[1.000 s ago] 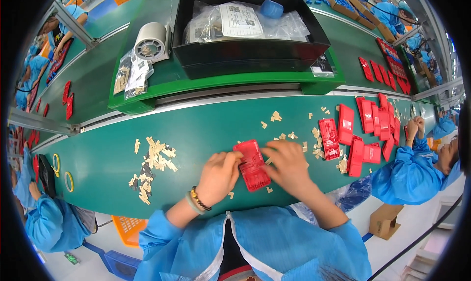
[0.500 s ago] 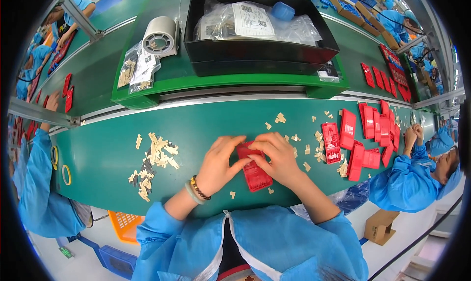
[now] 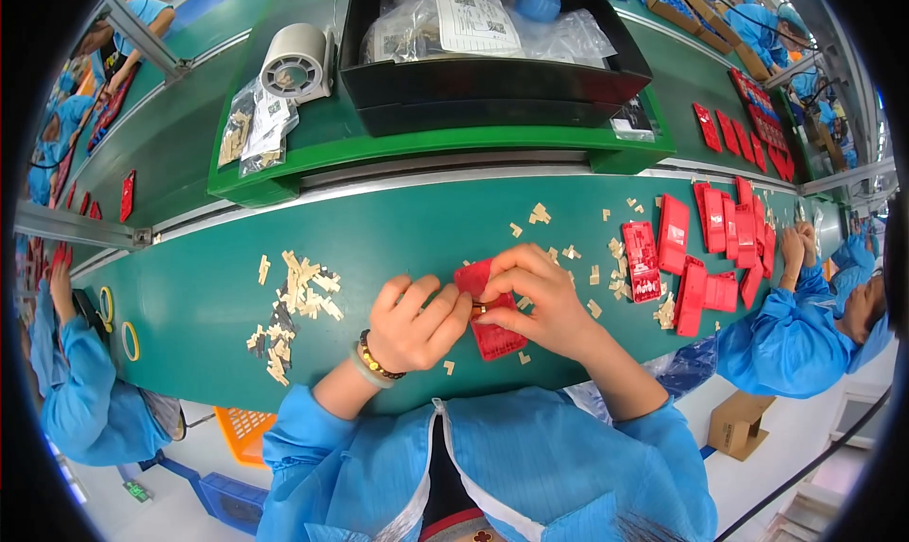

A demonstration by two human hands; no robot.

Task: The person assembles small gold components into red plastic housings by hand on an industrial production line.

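Note:
A red plastic housing [image 3: 500,341] lies on the green bench in front of me, partly hidden under my hands. Above its middle, a small dark piece with a brass-coloured glint [image 3: 480,308] is pinched between my fingertips; its exact kind is too small to make out. My left hand [image 3: 417,322], with curled fingers and bracelets at the wrist, grips it from the left. From the right, the thumb and forefinger of my right hand [image 3: 538,298] close on the same piece. Small cream-coloured parts [image 3: 449,367] lie beside the housing.
Loose cream parts [image 3: 308,286] are heaped at left, some on dark scraps. More red housings [image 3: 674,234] cluster at right. A black bin [image 3: 492,88] with bagged parts and a small white fan [image 3: 295,64] stand on a raised green shelf. Co-workers [image 3: 795,334] sit on both sides.
My fingers have left the housing's upper part and now meet above it, pinching the small dark piece. At far left, a co-worker's hand has drawn back and a red housing there is gone.

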